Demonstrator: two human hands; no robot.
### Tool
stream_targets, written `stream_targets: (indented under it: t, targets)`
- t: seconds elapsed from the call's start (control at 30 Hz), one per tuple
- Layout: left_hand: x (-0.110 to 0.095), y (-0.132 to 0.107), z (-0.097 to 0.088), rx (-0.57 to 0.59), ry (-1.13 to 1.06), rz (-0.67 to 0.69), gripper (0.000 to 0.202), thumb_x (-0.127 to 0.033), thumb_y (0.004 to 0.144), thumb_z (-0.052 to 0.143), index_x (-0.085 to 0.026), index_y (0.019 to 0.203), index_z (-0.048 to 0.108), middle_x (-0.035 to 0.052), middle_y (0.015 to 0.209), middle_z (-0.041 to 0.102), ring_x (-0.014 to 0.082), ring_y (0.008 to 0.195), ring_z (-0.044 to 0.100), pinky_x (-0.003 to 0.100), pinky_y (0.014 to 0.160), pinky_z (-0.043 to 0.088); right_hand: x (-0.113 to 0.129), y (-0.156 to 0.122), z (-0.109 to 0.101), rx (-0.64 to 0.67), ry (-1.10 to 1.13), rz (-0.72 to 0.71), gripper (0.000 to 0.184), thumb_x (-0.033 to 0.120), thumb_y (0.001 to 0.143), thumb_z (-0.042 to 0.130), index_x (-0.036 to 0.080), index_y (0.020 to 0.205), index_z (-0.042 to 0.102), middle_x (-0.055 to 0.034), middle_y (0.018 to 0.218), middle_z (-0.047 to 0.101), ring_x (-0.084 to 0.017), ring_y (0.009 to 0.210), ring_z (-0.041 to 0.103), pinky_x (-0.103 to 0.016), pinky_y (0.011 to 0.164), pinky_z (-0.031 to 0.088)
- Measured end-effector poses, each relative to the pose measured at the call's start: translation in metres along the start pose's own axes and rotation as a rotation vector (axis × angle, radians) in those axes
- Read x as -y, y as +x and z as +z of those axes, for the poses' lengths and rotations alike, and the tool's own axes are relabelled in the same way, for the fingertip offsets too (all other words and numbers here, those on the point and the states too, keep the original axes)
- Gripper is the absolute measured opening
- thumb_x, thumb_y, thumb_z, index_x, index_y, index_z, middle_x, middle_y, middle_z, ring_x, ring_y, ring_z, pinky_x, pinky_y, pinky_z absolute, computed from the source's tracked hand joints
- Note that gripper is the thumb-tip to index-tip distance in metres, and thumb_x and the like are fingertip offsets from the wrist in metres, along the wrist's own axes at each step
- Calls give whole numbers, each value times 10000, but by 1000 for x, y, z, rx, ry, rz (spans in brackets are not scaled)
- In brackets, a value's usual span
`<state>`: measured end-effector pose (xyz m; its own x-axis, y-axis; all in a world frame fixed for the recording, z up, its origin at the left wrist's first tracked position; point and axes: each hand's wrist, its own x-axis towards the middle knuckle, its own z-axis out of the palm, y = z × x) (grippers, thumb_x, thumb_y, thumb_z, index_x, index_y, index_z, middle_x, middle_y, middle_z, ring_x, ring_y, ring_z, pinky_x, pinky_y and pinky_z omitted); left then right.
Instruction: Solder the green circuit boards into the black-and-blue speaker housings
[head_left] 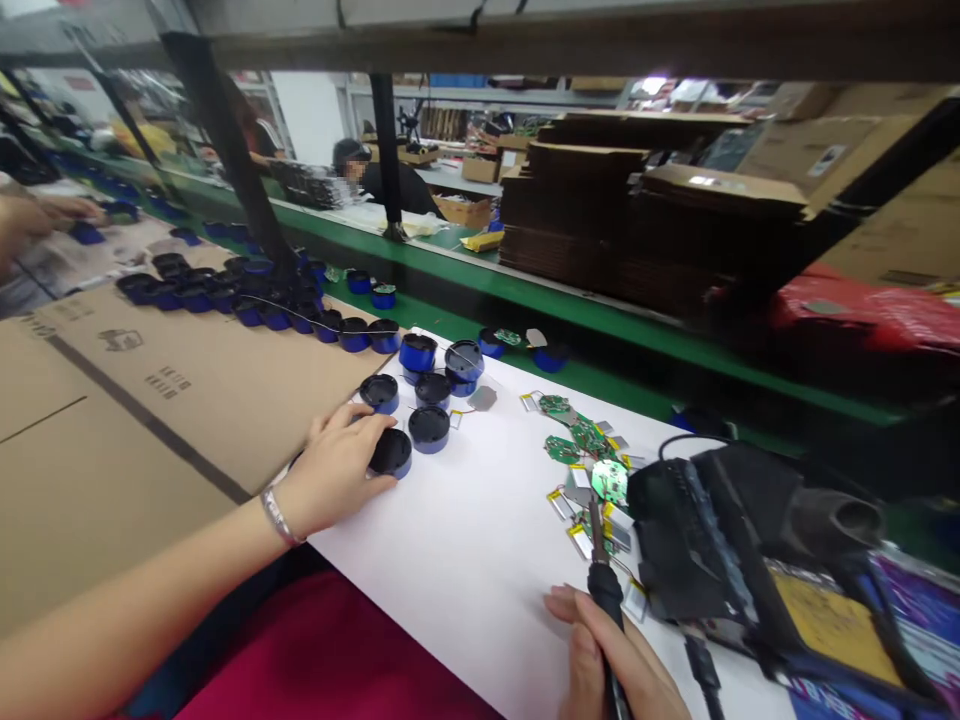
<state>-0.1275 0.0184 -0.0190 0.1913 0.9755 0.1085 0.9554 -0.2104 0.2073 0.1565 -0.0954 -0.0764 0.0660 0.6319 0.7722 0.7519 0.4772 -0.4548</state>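
My left hand point(337, 470), with a bracelet at the wrist, has its thumb and fingers around a round blue-and-black plastic housing point(391, 454) on the white sheet point(480, 520). More such housings stand right beside it, one of them point(430, 428) close to its right. In my right hand point(615, 650) is a soldering iron point(604, 580), its tip pointing away from me. Beyond the tip lies a pile of green circuit boards point(610, 481) and small silver battery cells point(580, 541) with yellow ends. Part of the gripped housing is hidden behind my fingers.
A black boxy device point(697, 540) with a cable stands at the right. Brown cardboard point(150, 420) covers the bench at left, with a row of housings point(277, 315) behind. Green conveyor point(450, 310) runs across; beyond are stacked cartons point(577, 210) and people. Another person's hand point(71, 208) shows far left.
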Motion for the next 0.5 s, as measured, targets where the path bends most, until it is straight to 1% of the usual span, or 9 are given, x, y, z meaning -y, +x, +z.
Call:
stream_targets:
  t: [0.07,0.1,0.17,0.2,0.27,0.33,0.37,0.43,0.5]
  targets:
    - [-14,-7,6,-25,-9,43,480,-310,725,707,-204,1182,603,153,1181,691,412,1266,485,584,1000,373,0,0,-4,-26,-9,-36,292,80,887,605,170,1157,671,-26,881,762,-189,803,733,-304,743,588]
    - [-23,-10,9,-15,-39,87,493,-295,706,725,-200,1175,605,150,1161,696,407,1243,504,573,998,382,0,1,-5,-65,-12,-29,288,70,882,608,171,1142,678,-20,871,760,-182,808,730,-299,751,584]
    - [-46,-16,12,46,-143,206,539,-254,678,756,-191,1190,599,137,1149,699,375,1184,554,538,994,411,1,3,-10,-97,-6,-14,275,73,880,619,169,1129,684,-17,867,758,-181,836,726,-303,771,584]
    - [-58,-17,13,86,-205,263,558,-243,675,771,-189,1202,595,127,1149,699,354,1155,577,521,991,425,2,5,-12,-88,1,-16,268,84,886,618,168,1132,681,-17,871,758,-182,847,726,-308,774,587]
    - [-82,-14,12,167,-327,348,586,-298,674,816,-194,1207,596,107,1148,702,322,1110,611,493,985,453,7,10,-17,-71,10,-12,246,108,912,594,174,1136,672,-17,869,756,-185,844,728,-317,765,594]
    - [-102,-2,11,214,-440,384,584,-414,697,820,-203,1198,605,92,1168,702,295,1101,629,449,975,485,15,16,-22,-132,-5,28,210,125,937,558,189,1101,672,-11,834,750,-186,809,731,-327,744,597]
    - [-111,8,11,217,-474,381,543,-452,738,786,-208,1191,610,83,1182,701,278,1108,633,419,970,498,19,19,-25,-175,-20,50,195,132,943,548,193,1079,674,-10,818,747,-187,790,731,-330,734,596]
    - [-126,33,14,203,-475,343,384,-445,855,674,-207,1153,632,67,1170,711,245,1104,645,364,952,515,26,22,-30,-241,-62,84,177,132,934,551,188,1040,681,-14,809,744,-188,766,730,-334,728,593]
    - [-141,61,24,247,-397,345,304,-415,896,622,-186,1092,660,73,1118,730,249,1056,670,357,898,538,29,23,-35,-238,-97,98,181,122,919,558,177,1034,687,-23,831,747,-189,772,731,-338,744,592]
